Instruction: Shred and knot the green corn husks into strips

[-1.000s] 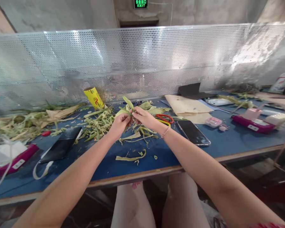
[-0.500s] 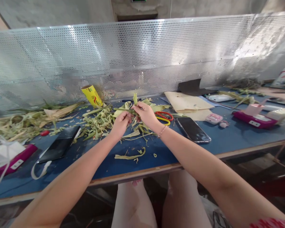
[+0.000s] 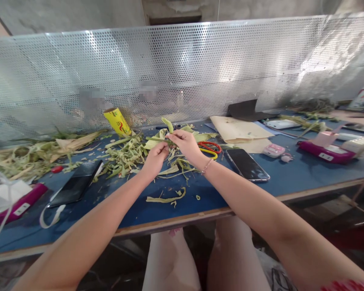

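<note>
Over the blue table my left hand (image 3: 156, 158) is closed in a pinch on a thin green plant stem (image 3: 160, 140). Close beside it, my right hand (image 3: 185, 146) pinches the same piece between thumb and fingers. A pale green leaf (image 3: 167, 123) sticks up above the right fingertips. The fingertips partly hide the spot where leaf and stem meet. Left of my hands lies a heap of green plant scraps (image 3: 127, 155). Loose dry leaves (image 3: 170, 170) lie under my hands. Scissors with red and yellow handles (image 3: 210, 149) rest right of my right hand.
A phone (image 3: 248, 165) lies to the right, near beige paper (image 3: 241, 129). Another dark phone (image 3: 75, 184) lies left, by a magenta power strip (image 3: 21, 204). A yellow tube (image 3: 117, 122) stands tilted before the perforated metal screen (image 3: 182, 68).
The upright leaf at my right fingertips has tipped to the left and slightly lower. Both hands stay in nearly the same place, still pinching.
</note>
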`<action>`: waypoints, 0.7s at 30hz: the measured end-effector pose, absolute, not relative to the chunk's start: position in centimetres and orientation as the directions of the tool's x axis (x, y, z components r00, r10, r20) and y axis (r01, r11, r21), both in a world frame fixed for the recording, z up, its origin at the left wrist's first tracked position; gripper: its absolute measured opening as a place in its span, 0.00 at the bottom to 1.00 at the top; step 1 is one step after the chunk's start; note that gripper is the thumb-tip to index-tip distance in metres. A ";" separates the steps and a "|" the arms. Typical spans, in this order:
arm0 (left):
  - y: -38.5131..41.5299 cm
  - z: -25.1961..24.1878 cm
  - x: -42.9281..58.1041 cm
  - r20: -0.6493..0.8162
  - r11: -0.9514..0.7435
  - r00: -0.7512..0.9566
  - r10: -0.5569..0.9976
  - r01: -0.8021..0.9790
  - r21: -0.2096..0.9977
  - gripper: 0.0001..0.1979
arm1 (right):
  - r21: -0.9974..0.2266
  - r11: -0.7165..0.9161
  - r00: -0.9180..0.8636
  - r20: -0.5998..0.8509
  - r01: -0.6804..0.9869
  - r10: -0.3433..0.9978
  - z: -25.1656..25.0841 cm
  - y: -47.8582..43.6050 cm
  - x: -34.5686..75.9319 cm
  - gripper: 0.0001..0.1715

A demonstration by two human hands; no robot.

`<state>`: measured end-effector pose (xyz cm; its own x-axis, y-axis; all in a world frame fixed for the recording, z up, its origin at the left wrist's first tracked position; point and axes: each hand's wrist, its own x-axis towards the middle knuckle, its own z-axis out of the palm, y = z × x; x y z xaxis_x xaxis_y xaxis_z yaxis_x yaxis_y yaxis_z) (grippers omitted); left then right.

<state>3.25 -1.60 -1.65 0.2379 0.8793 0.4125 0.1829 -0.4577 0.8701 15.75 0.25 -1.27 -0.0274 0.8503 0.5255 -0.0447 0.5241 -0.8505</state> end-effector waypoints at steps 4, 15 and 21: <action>-1.6 -1.7 3.3 0.413 -0.451 0.241 0.878 0.128 0.883 0.06 | -0.860 0.491 -0.024 0.499 -0.140 0.866 -1.2 0.2 15.7 0.12; -1.6 -1.6 3.4 0.372 -0.399 0.263 0.890 0.059 0.915 0.05 | -0.842 0.508 0.047 0.509 -0.182 0.860 -1.0 -0.2 15.9 0.13; -1.5 -1.8 3.4 0.316 -0.328 0.287 0.904 -0.004 0.945 0.04 | -0.851 0.513 0.021 0.514 -0.115 0.858 -1.1 0.1 16.2 0.13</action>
<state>3.40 -1.47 -1.80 0.2874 0.9043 0.3156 -0.0039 -0.3284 0.9445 16.17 0.06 -1.13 0.0213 0.8575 0.5140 -0.1150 0.5128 -0.8508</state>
